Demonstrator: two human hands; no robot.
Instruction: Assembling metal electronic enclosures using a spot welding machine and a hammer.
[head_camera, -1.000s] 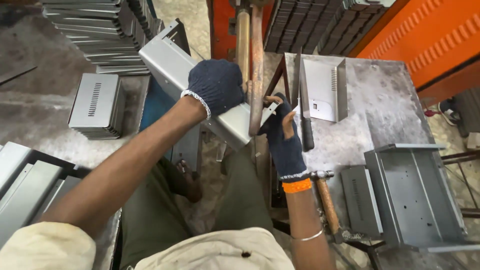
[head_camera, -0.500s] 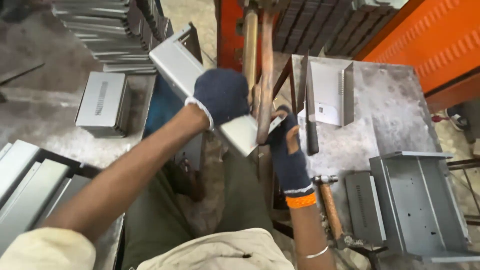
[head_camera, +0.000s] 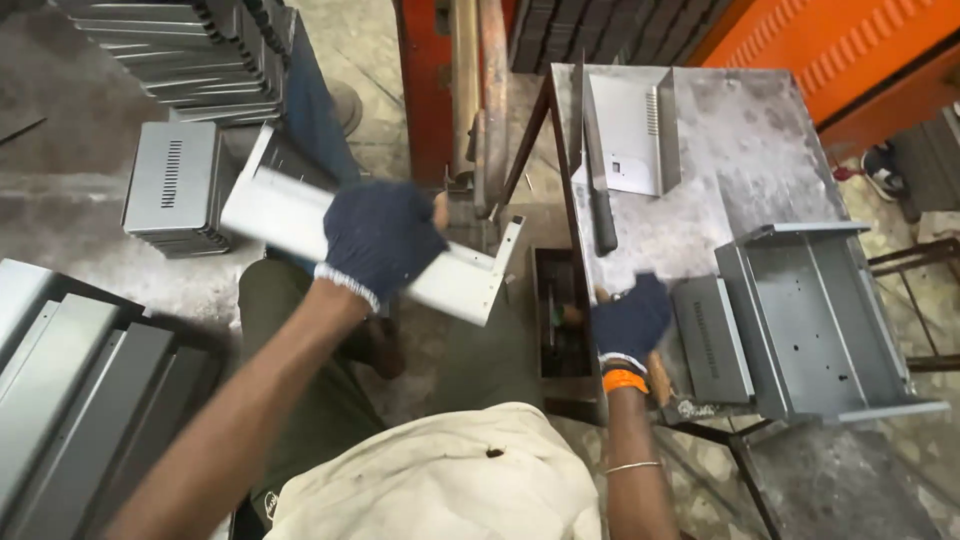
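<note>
- My gloved left hand (head_camera: 383, 240) gripped the long grey bent sheet-metal channel (head_camera: 370, 248), held tilted above my lap.
- My gloved right hand (head_camera: 630, 320) closed around the wooden-handled hammer (head_camera: 662, 385) at the steel workbench (head_camera: 740, 150) edge.

Even, soft daylight fills the scene with only faint shadows, a pale sheen lies on the steel table (head_camera: 740, 150) top, while left of the table the gloved left hand (head_camera: 380, 238) and its bent metal panel (head_camera: 350, 240) smear with motion blur.
</note>
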